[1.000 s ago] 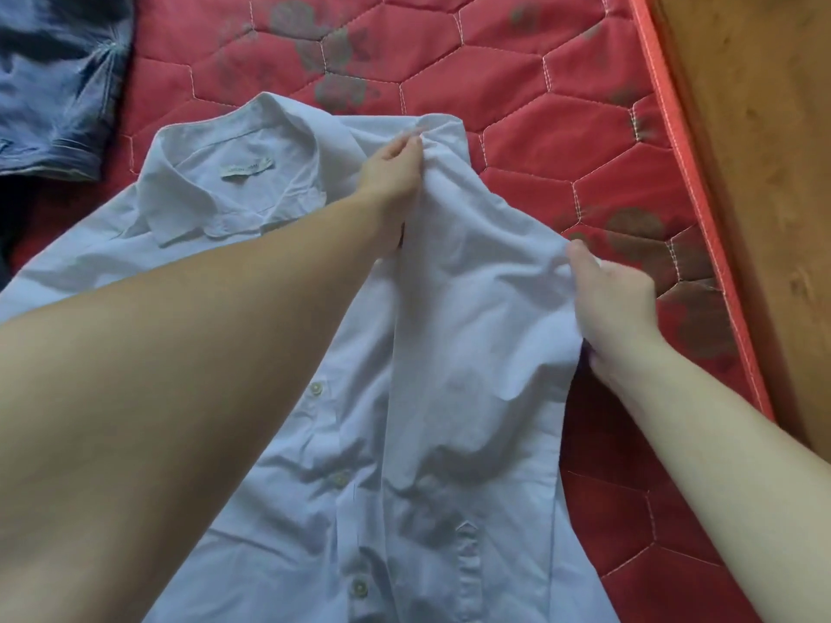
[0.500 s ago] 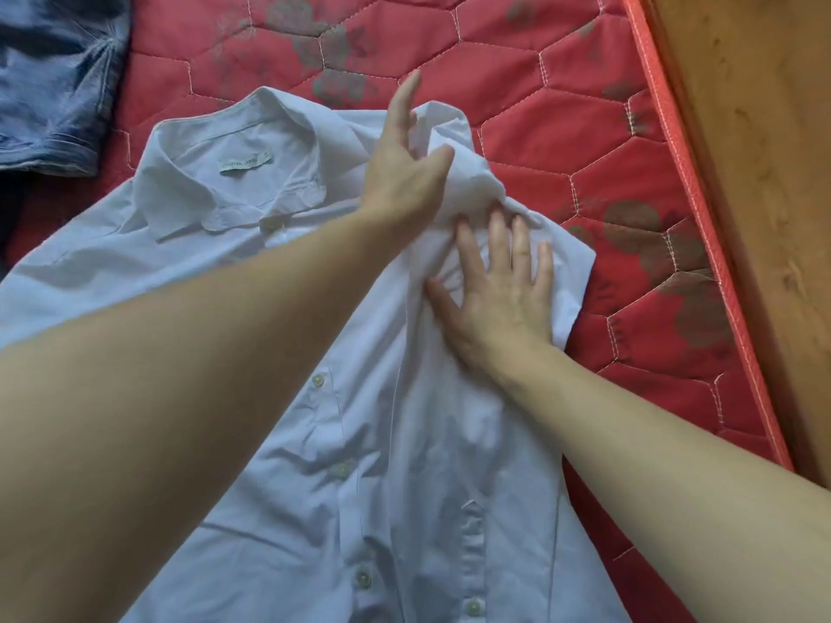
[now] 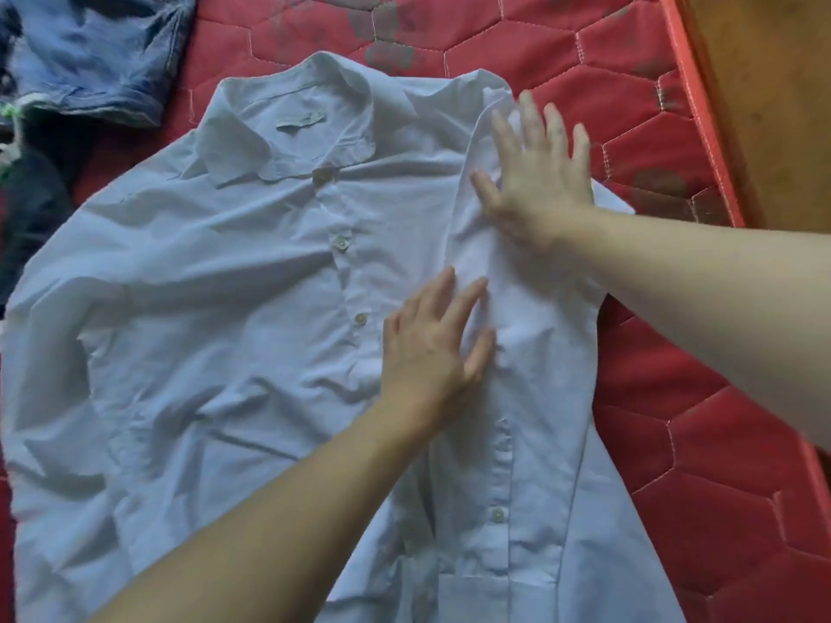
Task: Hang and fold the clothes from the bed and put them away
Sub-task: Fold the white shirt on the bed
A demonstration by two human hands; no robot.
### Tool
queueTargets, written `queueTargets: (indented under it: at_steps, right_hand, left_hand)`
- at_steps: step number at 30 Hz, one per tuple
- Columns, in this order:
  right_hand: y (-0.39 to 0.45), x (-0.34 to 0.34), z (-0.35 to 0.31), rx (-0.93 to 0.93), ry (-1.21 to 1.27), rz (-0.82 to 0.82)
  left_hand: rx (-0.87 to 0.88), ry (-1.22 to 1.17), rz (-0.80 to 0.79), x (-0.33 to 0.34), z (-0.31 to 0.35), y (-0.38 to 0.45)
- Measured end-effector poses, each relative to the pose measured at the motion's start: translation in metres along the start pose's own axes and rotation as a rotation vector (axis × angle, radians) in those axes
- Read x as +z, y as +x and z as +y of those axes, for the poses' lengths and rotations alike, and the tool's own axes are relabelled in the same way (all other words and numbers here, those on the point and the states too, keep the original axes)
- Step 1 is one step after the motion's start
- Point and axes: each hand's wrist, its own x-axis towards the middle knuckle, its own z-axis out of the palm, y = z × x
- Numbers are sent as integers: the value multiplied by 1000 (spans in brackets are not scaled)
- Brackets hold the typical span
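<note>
So the shirt (image 3: 216, 335) is lying front-up on the red mattress (image 3: 701, 510), long axis running roughly from the bottom of the view up to the collar (image 3: 288, 141) at the far end, tilted a bit so the collar leans left. The hem is cut off by the bottom edge, so no idea how it lies down there, and the left sleeve runs off the left side too. Left hand (image 3: 431, 348) is flat on the chest just right of the button placket, fingers spread and straight, pressing down, not grabbing anything. A bit further up, the right hand (image 3: 539, 173) is also flat and spread, palm down on the folded-over right shoulder and sleeve part, again just pressing. It's blurry, so the fingertips are hard to make out. What's under that folded layer is hidden. To the right there's bare mattress, then its piped edge (image 3: 701, 141) with a wooden surface (image 3: 773, 105) past it. Far left up top there's a denim thing (image 3: 94, 51) and some dark fabric (image 3: 31, 209) below it, both cut off, near the shirt's left shoulder but I can't tell if they touch it.
</note>
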Motion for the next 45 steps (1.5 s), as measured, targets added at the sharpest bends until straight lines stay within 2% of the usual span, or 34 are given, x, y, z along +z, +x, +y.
queueTargets:
  at_steps: [3, 5, 8, 11, 15, 17, 20, 24, 30, 32, 33, 35, 37, 39, 40, 41, 43, 45]
  right_hand:
    - [-65, 11, -7, -187, 5, -49]
    - [-112, 24, -2, -203, 31, -108]
    - [-176, 31, 18, -141, 148, -47]
    - [-234, 36, 42, -87, 137, 7]
    - [-296, 39, 56, 153, 310, 40]
    - [-311, 40, 57, 258, 378, 31]
    - [-312, 42, 57, 338, 350, -12]
    - [-307, 40, 65, 374, 320, -28]
    - [-310, 36, 77, 371, 259, -109]
    - [-307, 32, 75, 371, 258, -130]
    - [-306, 28, 73, 341, 253, -89]
    - [-307, 23, 65, 181, 207, 75]
    - [-312, 22, 47, -84, 181, 154]
    - [-322, 27, 28, -328, 96, 85]
    - [-328, 35, 20, -412, 21, 17]
    - [-333, 41, 14, -449, -43, -54]
    - [-336, 46, 1, -390, -88, -140]
    - [-332, 43, -16, -271, -36, -148]
  left_hand:
    - [4, 58, -52, 5, 4, -32]
    - [-29, -93, -13, 1, 10, -54]
    - [-78, -331, 26, -13, 11, -89]
    - [-229, -484, -94, -31, 10, -119]
    - [-450, -505, -271, -38, 17, -147]
    - [-553, -515, -344, -34, 21, -154]
    - [-702, -727, -325, -25, 23, -159]
    - [-761, -818, -364, -29, 16, -177]
    - [-762, -801, -500, -40, 18, -199]
    - [-730, -716, -572, -40, 22, -202]
    - [-734, -663, -603, -41, 23, -202]
    - [-744, -556, -649, -42, 22, -201]
    - [-630, -323, -706, -41, 17, -202]
    - [-452, -28, -758, -42, 15, -207]
    - [-401, 46, -763, -43, 13, -210]
    - [-379, 66, -759, -45, 11, -215]
    - [-423, 21, -677, -55, 4, -224]
    - [-503, -66, -457, -75, -17, -235]
